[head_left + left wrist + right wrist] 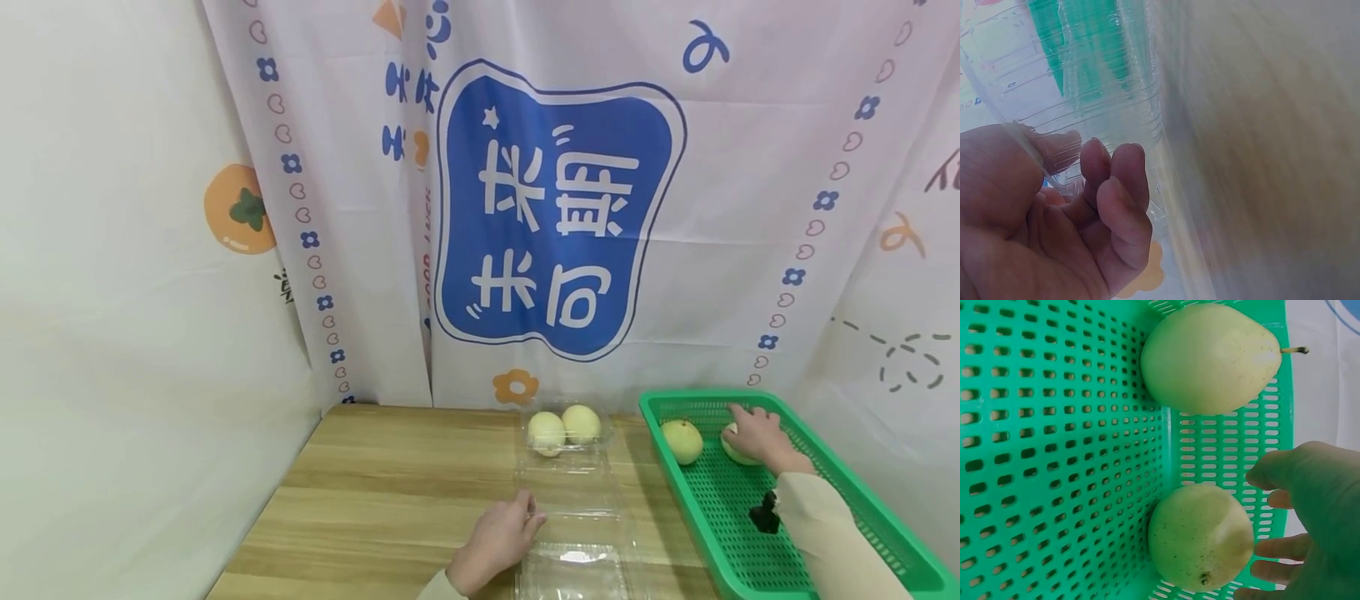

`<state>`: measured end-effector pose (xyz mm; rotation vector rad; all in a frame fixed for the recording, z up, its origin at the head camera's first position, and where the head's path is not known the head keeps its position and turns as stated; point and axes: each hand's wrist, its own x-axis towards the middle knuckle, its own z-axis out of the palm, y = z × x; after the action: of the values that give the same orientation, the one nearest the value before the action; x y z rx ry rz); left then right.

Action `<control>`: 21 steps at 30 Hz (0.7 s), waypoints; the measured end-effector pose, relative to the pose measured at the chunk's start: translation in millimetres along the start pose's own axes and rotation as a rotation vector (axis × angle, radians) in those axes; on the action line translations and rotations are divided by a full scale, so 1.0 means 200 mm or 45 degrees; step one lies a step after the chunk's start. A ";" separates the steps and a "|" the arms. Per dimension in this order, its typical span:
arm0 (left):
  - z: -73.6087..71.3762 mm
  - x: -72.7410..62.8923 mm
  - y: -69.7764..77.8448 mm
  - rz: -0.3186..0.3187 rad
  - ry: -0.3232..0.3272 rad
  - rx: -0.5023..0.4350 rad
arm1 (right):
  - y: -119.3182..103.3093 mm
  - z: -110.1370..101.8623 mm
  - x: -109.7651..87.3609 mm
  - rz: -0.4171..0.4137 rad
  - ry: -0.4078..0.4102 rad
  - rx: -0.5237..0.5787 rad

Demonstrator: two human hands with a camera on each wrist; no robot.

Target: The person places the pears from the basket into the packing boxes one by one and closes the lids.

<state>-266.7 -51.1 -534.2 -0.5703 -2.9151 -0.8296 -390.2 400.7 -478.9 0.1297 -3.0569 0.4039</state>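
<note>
My right hand [765, 437] reaches into the green basket [697, 517], over a pale yellow-green pear [738, 450]. In the right wrist view its fingers are spread, with fingertips right at the side of this pear [1200, 537]. Another pear [1213, 359], stem attached, lies beside it in the basket. On the table, my left hand [498, 533] pinches the edge of a clear plastic container [573, 562]; the left wrist view has the thumb and fingers on either side of the thin ribbed wall [1079, 119].
At the back of the wooden table [390, 475], several pears [582, 425] sit in a clear plastic box. A small black object [765, 512] shows in the basket area beside the right sleeve. A printed curtain [375, 333] hangs behind the table.
</note>
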 end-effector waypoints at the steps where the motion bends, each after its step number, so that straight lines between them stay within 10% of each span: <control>1: 0.00 0.00 0.00 0.001 0.001 -0.001 | 0.00 0.00 0.01 0.004 -0.011 0.001; 21: 0.00 0.00 0.00 0.008 0.013 0.028 | 0.07 0.05 0.03 0.032 -0.092 -0.005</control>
<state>-266.9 -51.1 -535.0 -0.5712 -2.9082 -0.7961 -397.8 411.2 -492.3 0.1080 -3.1332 0.4029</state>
